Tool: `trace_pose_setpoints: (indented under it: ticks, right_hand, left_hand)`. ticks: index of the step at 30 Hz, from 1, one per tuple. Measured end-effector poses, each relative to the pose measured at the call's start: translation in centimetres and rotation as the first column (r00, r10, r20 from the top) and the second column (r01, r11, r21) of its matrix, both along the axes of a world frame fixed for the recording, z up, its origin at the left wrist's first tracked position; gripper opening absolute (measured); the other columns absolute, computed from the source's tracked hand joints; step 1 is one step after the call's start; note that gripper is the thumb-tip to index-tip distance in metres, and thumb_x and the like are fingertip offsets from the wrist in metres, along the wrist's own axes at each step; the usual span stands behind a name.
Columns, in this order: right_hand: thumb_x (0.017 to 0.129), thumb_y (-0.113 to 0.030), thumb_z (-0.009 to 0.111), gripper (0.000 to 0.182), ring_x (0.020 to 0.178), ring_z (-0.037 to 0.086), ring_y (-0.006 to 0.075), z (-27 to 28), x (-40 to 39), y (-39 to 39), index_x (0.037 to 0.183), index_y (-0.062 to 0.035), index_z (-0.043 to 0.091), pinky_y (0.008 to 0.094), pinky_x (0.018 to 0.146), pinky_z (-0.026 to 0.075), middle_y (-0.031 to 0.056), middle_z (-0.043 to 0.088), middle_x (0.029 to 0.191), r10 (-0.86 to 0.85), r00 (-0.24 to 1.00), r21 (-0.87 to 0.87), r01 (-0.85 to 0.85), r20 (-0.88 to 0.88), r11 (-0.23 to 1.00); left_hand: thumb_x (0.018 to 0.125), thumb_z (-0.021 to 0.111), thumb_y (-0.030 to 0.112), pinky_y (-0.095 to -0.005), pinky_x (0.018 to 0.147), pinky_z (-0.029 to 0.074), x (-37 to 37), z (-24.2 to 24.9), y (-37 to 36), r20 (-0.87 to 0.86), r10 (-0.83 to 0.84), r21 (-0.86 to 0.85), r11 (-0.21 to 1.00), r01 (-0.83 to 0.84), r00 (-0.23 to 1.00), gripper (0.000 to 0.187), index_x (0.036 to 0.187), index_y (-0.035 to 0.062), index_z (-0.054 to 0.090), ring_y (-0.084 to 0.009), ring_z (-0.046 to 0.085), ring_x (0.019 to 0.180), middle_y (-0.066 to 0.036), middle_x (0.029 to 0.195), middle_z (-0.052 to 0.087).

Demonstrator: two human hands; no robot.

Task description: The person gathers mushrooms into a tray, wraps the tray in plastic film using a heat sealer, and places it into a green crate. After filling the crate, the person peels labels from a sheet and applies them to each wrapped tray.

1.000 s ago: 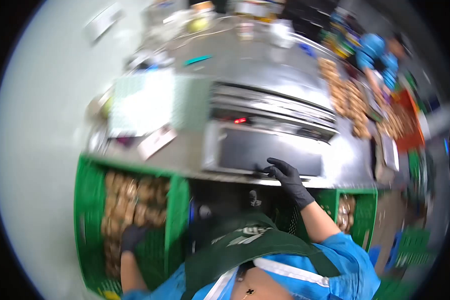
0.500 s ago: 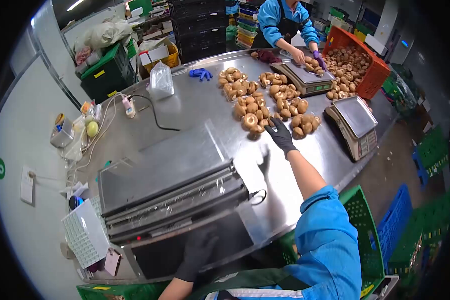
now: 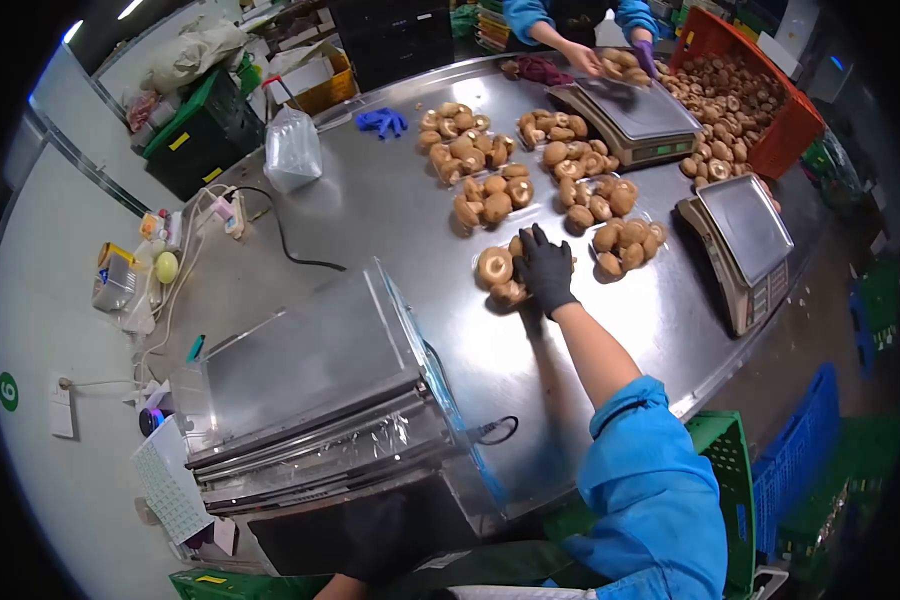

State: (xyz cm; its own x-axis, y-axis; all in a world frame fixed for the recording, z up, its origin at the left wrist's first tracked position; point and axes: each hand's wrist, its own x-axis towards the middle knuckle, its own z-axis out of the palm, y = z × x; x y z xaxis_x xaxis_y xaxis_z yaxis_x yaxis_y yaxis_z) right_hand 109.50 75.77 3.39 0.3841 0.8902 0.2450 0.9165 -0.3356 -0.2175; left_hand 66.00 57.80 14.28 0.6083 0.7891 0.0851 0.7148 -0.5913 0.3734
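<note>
Forward, right hand point(image 3: 545, 272) palm-down at mushrooms point(image 3: 495, 267).

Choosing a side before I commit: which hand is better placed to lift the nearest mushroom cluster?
Right, I'd judge. The right hand is at that mushroom cluster, while the left hand is down by the machine's dark plate, farther off.

From afar I see a glossy metal table point(image 3: 370, 190), smooth mushrooms point(image 3: 496, 266), a matt glove point(image 3: 547, 268), a blue plastic crate point(image 3: 795, 460)
</note>
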Motion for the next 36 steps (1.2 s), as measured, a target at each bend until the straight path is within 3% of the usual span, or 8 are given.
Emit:
trace_pose_setpoints:
  ticks: [3, 7, 11, 14, 18, 21, 28, 36]
  right_hand:
    - [0.075, -0.030, 0.058, 0.050, 0.090, 0.056, 0.0274, 0.9, -2.5, -6.6, 0.122, -0.0175, 0.044, 0.0465, 0.093, 0.030, 0.0104, 0.040, 0.129, -0.043, 0.999, -0.058, 0.041, -0.033, 0.997]
    - [0.074, -0.034, 0.060, 0.054, 0.094, 0.056, 0.0283, 1.1, -5.2, -15.9, 0.122, -0.0161, 0.043, 0.0445, 0.091, 0.033, 0.0109, 0.040, 0.130, -0.143, 0.990, -0.144, 0.141, -0.002, 0.979]
    - [0.073, -0.039, 0.058, 0.057, 0.109, 0.046, 0.0300, 2.7, -4.7, -22.4, 0.122, -0.0130, 0.044, 0.0446, 0.094, 0.031, 0.0125, 0.039, 0.130, -0.159, 0.986, -0.152, 0.151, -0.045, 0.977]
    - [0.077, -0.041, 0.058, 0.058, 0.103, 0.051, 0.0330, 4.1, -1.0, -25.5, 0.121, -0.0056, 0.045, 0.0363, 0.087, 0.041, 0.0192, 0.051, 0.116, -0.194, 0.911, 0.095, 0.244, -0.364, 0.965]
    - [0.075, -0.038, 0.064, 0.070, 0.111, 0.048, 0.0278, 4.0, 1.0, -26.8, 0.129, -0.0026, 0.037, 0.0329, 0.092, 0.038, 0.0225, 0.048, 0.121, -0.284, 0.380, -0.190, 0.266, -0.880, 0.945]
    - [0.074, -0.038, 0.065, 0.072, 0.115, 0.044, 0.0285, 5.1, 1.0, -26.3, 0.129, -0.0020, 0.036, 0.0329, 0.095, 0.036, 0.0242, 0.044, 0.123, -0.295, 0.335, -0.223, 0.236, -0.895, 0.946]
    - [0.071, -0.038, 0.068, 0.075, 0.113, 0.044, 0.0313, -0.5, 2.3, -25.8, 0.130, -0.0023, 0.036, 0.0346, 0.095, 0.036, 0.0244, 0.045, 0.120, -0.192, 0.528, -0.119, 0.170, -0.827, 0.978]
    - [0.075, -0.037, 0.064, 0.066, 0.109, 0.045, 0.0298, 4.7, -0.9, -24.6, 0.130, -0.0118, 0.039, 0.0356, 0.091, 0.039, 0.0213, 0.037, 0.124, -0.093, 0.672, 0.023, 0.162, -0.735, 0.986]
  left_hand:
    - [0.077, 0.055, 0.013, -0.0372, 0.069, 0.045, 4.3, 1.6, 0.5, 0.218, -0.215, -0.275, 0.922, 0.272, 0.952, 0.017, 0.091, 0.0065, 0.061, -0.0284, 0.057, 0.083, -0.014, 0.095, 0.060]
    - [0.077, 0.058, 0.016, -0.0396, 0.079, 0.042, 14.2, -1.2, 0.1, 0.184, -0.573, -0.063, 0.804, 0.591, 0.799, 0.052, 0.125, 0.0112, 0.041, -0.0287, 0.049, 0.101, -0.013, 0.119, 0.045]
    - [0.073, 0.055, 0.014, -0.0339, 0.067, 0.041, 21.3, -6.4, 1.4, -0.205, -0.558, 0.193, 0.782, 0.592, 0.804, 0.039, 0.111, 0.0058, 0.050, -0.0242, 0.051, 0.086, -0.012, 0.092, 0.052]
    - [0.075, 0.051, 0.012, -0.0350, 0.064, 0.043, 22.9, -10.6, 1.5, 0.115, -0.641, 0.049, 0.767, 0.640, 0.759, 0.031, 0.106, 0.0077, 0.053, -0.0240, 0.056, 0.078, -0.014, 0.081, 0.055]
    - [0.076, 0.057, 0.030, -0.0406, 0.075, 0.047, 22.9, -4.7, 1.7, 0.088, -0.379, -0.565, 0.742, 0.359, 0.921, 0.047, 0.117, 0.0090, 0.045, -0.0340, 0.059, 0.086, -0.021, 0.094, 0.059]
    - [0.075, 0.058, 0.041, -0.0424, 0.073, 0.047, 23.8, -5.7, 2.3, 0.073, -0.311, -0.533, 0.791, 0.301, 0.948, 0.054, 0.115, 0.0077, 0.045, -0.0333, 0.059, 0.086, -0.022, 0.094, 0.059]
    - [0.060, 0.073, 0.039, -0.0408, 0.081, 0.044, 24.6, -5.8, 1.6, 0.108, -0.107, -0.213, 0.969, 0.128, 0.988, 0.079, 0.122, 0.0041, 0.039, -0.0340, 0.049, 0.103, -0.021, 0.115, 0.045]
    - [0.058, 0.074, 0.042, -0.0389, 0.089, 0.040, 27.0, -8.9, 4.3, 0.376, 0.224, -0.555, 0.831, 0.025, 0.899, 0.093, 0.127, -0.0030, 0.030, -0.0361, 0.047, 0.104, -0.026, 0.112, 0.043]
